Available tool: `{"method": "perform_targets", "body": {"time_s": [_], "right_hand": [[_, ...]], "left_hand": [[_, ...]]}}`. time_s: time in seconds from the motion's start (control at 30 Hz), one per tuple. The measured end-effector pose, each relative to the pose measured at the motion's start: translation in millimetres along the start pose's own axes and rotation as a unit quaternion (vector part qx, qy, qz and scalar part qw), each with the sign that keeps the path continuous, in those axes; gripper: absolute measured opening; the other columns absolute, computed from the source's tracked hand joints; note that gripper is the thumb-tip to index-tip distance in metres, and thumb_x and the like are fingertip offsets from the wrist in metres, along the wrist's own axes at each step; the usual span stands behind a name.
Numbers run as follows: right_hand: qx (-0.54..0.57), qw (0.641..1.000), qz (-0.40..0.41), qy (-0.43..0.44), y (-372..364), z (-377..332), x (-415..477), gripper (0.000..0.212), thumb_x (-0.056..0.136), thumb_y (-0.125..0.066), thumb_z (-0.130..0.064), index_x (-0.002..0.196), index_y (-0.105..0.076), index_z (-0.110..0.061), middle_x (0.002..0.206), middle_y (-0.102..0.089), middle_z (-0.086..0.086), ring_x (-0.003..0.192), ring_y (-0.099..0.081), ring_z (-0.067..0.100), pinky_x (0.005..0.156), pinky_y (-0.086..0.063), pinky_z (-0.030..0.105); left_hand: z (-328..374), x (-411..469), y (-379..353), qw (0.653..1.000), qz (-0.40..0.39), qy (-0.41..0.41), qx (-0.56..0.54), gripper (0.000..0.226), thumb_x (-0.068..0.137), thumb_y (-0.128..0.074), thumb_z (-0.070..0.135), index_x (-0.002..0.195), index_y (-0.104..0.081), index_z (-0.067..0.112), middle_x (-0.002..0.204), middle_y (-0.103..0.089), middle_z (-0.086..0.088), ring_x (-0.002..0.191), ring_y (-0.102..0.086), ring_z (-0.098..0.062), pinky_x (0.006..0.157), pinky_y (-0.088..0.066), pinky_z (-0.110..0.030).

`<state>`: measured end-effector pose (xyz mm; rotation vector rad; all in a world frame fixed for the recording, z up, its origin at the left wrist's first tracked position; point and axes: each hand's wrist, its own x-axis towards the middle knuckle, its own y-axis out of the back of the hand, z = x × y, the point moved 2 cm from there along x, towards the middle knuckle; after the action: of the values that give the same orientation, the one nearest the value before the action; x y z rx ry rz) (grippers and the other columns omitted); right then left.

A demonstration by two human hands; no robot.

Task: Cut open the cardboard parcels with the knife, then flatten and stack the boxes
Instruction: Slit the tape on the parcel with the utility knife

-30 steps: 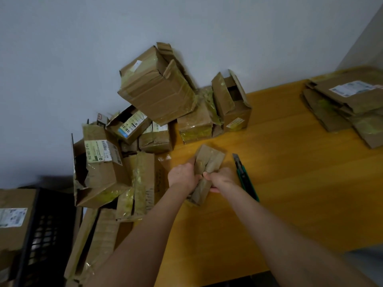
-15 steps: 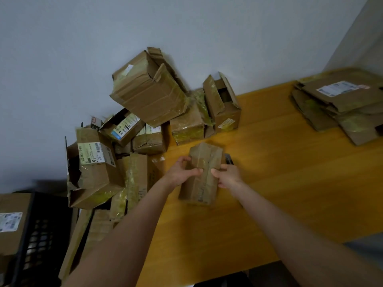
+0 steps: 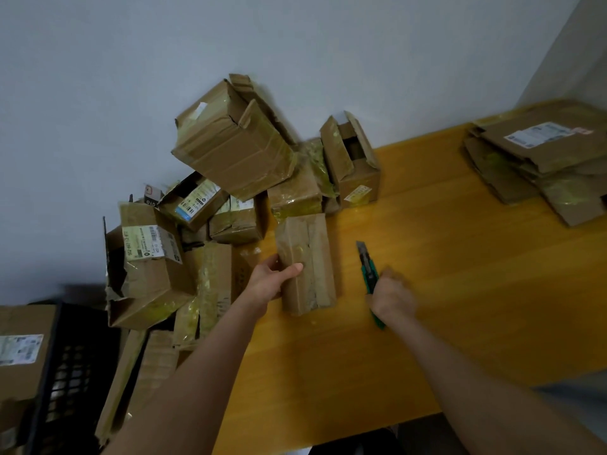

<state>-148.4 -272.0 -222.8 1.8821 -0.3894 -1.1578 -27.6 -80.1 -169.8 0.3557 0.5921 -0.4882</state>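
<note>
A plain workroom or storeroom, given over to the unpacking of parcels.

Taped, label-bearing cardboard parcels are heaped against a bare pale wall at one end of a long wooden table. Flattened boxes are stacked at its far right, and a green-handled utility knife is seen over the tabletop. A black slatted crate is set beside the table.

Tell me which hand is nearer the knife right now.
Right. The right hand is wrapped over the green handle of the knife; the left hand grips the parcel to the knife's left, not touching the knife.
</note>
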Motion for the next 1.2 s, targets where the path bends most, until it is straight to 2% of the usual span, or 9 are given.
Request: {"method": "perform_targets", "body": {"time_s": [0.1, 0.2, 0.3, 0.4, 0.53, 0.67, 0.77, 0.9, 1.2], "right_hand": [[0.077, 0.997, -0.022, 0.019, 1.9, -5.8, -2.7, 0.030, 0.096, -0.057, -0.032, 0.112, -0.059, -0.006, 0.078, -0.057, 0.002, 0.061, -0.056, 0.016, 0.045, -0.042, 0.025], [0.108, 0.990, 0.017, 0.091, 23.2, -20.8, -14.8, 0.038, 0.096, -0.055, -0.039, 0.117, -0.059, -0.008, 0.080, -0.062, 0.002, 0.060, -0.058, 0.015, 0.042, -0.041, 0.023], [0.116, 0.972, 0.057, 0.194, 49.2, -35.4, -32.6, 0.055, 0.095, -0.054, -0.042, 0.143, -0.038, -0.021, 0.106, -0.067, 0.006, 0.086, -0.066, 0.024, 0.056, -0.049, 0.028], [0.024, 0.964, 0.055, 0.260, 67.8, -41.5, -54.6, 0.071, 0.095, -0.050, -0.047, 0.153, -0.011, -0.034, 0.104, -0.066, 0.004, 0.080, -0.063, 0.023, 0.051, -0.045, 0.028], [-0.040, 0.958, 0.046, 0.279, 75.5, -46.4, -73.7, 0.068, 0.097, -0.048, -0.045, 0.153, -0.011, -0.036, 0.099, -0.066, 0.003, 0.068, -0.052, 0.017, 0.041, -0.032, 0.023], [-0.074, 0.959, 0.035, 0.271, 80.4, -49.9, -73.5, 0.064, 0.098, -0.046, -0.044, 0.152, -0.012, -0.037, 0.099, -0.065, 0.004, 0.072, -0.055, 0.019, 0.045, -0.036, 0.027], [-0.110, 0.955, 0.009, 0.276, 81.2, -50.6, -73.6, 0.064, 0.098, -0.048, -0.041, 0.153, -0.015, -0.035, 0.105, -0.064, 0.005, 0.086, -0.062, 0.023, 0.057, -0.047, 0.031], [-0.095, 0.954, -0.022, 0.282, 76.9, -48.4, -74.5, 0.066, 0.096, -0.052, -0.038, 0.153, -0.019, -0.029, 0.103, -0.064, 0.004, 0.090, -0.061, 0.023, 0.058, -0.044, 0.030], [-0.122, 0.947, -0.080, 0.287, 82.4, -43.7, -76.6, 0.069, 0.092, -0.058, -0.036, 0.152, -0.024, -0.025, 0.119, -0.061, 0.007, 0.101, -0.059, 0.024, 0.066, -0.044, 0.030]], "left_hand": [[-3.6, -1.6, 1.2, 1.000, 0.010, -0.001, -0.027, 0.077, 0.085, -0.072, 0.026, 0.150, -0.031, 0.021, 0.138, -0.051, -0.006, 0.118, -0.053, -0.023, 0.096, -0.046, -0.044], [-1.0, -4.0, -1.8, 0.999, 0.012, -0.006, -0.031, 0.081, 0.085, -0.072, 0.025, 0.152, -0.026, 0.025, 0.140, -0.048, -0.008, 0.117, -0.051, -0.022, 0.094, -0.045, -0.041], [3.0, -5.9, -7.0, 1.000, 0.019, -0.010, -0.021, 0.081, 0.084, -0.073, 0.025, 0.151, -0.028, 0.028, 0.143, -0.044, -0.008, 0.127, -0.046, -0.027, 0.100, -0.043, -0.044], [3.7, -8.9, -8.8, 0.999, 0.026, -0.006, -0.030, 0.082, 0.084, -0.074, 0.026, 0.151, -0.028, 0.028, 0.144, -0.044, -0.007, 0.128, -0.046, -0.027, 0.101, -0.041, -0.043], [5.1, -11.2, -10.4, 0.999, 0.018, -0.008, -0.029, 0.083, 0.083, -0.074, 0.026, 0.152, -0.027, 0.028, 0.146, -0.043, -0.008, 0.130, -0.045, -0.028, 0.102, -0.041, -0.044], [5.4, -12.1, -13.5, 0.999, 0.020, -0.010, -0.026, 0.082, 0.084, -0.074, 0.024, 0.152, -0.028, 0.026, 0.145, -0.044, -0.009, 0.128, -0.046, -0.029, 0.102, -0.042, -0.043], [0.2, -13.8, -14.5, 0.999, 0.029, -0.009, -0.034, 0.081, 0.085, -0.073, 0.024, 0.151, -0.028, 0.027, 0.143, -0.046, -0.009, 0.124, -0.049, -0.028, 0.097, -0.045, -0.041], [-0.1, -14.5, -16.6, 0.999, 0.030, -0.015, -0.035, 0.080, 0.085, -0.072, 0.022, 0.151, -0.028, 0.028, 0.140, -0.047, -0.010, 0.117, -0.052, -0.025, 0.091, -0.047, -0.038], [-2.9, -7.0, -21.2, 0.997, 0.059, 0.002, -0.039, 0.079, 0.084, -0.074, 0.026, 0.150, -0.031, 0.029, 0.138, -0.051, -0.009, 0.122, -0.052, -0.029, 0.102, -0.045, -0.048]]}}
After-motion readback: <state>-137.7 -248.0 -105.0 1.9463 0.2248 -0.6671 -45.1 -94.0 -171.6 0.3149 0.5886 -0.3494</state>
